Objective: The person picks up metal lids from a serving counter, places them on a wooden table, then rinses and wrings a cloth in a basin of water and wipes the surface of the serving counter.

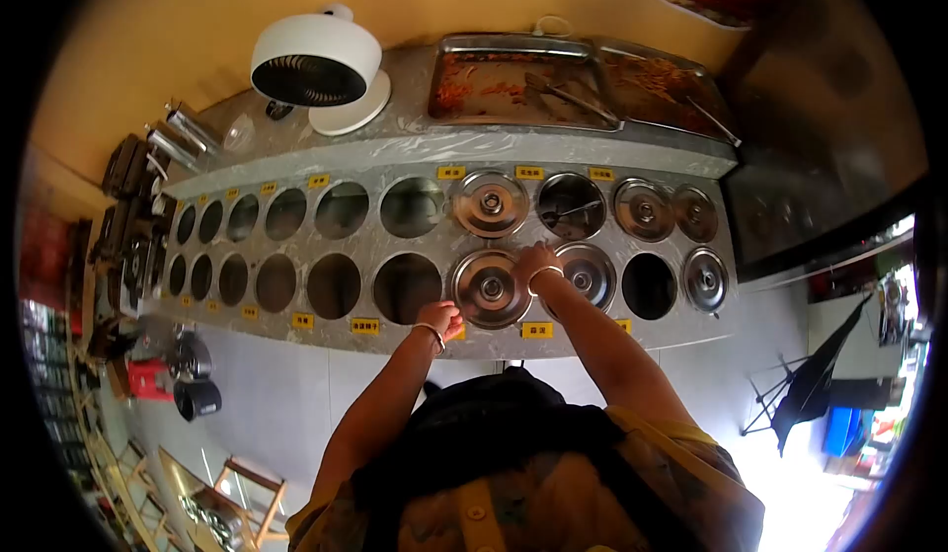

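My left hand [441, 320] is closed at the counter's front edge, beside the lower-left rim of a round steel lid [491, 300]. Whatever it may hold is hidden. Between that lid and a second steel lid [585, 280] to its right is my right hand [536, 259], its fingers bunched together near the first lid's upper-right rim. I cannot make out anything in its fingers. Both lids lie flat over openings in the grey stone counter [484, 149]. Behind my right hand, an uncovered round well [572, 206] has a utensil in it.
Several open round wells [410, 206] run along the left, with yellow labels [364, 326]. More steel lids [643, 209] cover wells at right. Behind stand a white fan [316, 53] and a food-stained metal tray [494, 83] with tongs [573, 98]. A folding chair [815, 374] is at right.
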`<state>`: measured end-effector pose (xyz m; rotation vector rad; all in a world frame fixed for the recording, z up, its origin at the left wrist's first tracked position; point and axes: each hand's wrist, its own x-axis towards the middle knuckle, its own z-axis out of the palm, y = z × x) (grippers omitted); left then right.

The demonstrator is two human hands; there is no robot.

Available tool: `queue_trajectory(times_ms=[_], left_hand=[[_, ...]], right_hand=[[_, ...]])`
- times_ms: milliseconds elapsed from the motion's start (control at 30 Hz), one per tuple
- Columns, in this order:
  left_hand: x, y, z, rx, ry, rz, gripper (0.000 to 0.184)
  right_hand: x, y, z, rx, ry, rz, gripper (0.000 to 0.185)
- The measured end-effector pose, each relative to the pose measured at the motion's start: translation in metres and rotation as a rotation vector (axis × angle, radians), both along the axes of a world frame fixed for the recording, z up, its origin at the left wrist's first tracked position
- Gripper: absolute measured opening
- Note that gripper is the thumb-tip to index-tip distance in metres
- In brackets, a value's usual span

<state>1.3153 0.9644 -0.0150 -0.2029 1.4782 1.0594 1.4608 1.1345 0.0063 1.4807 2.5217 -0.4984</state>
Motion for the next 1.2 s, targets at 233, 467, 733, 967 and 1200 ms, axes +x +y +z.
queue_trajectory(times_ms=[233,467,733,967,1200], left_hand=[[0.020,0.013,0.014,-0.082,0.249,-0.090,0.007],[0.017,0.011,-0.017,-0.101,0.292,0.052,0.009],[0.013,0.020,-0.016,-0.047,0.230,-0.040,0.017],[0.009,-0.009,0.046,0.270,0.090,0.122,0.019],[0.013,-0.099,0.116,0.544,0.089,0.414,0.021]], right_hand=[[-0.011,0.017,0.003,-0.211,-0.044,-0.057,0.031],[-0.016,0.017,0.010,-0.212,-0.070,-0.055,0.030],[-0.006,0.041,-0.004,-0.288,0.173,0.161,0.037],[-0.016,0.044,0.043,-0.360,0.582,0.259,0.034],[-0.043,-0.035,0.096,-0.695,0.792,0.234,0.020]])
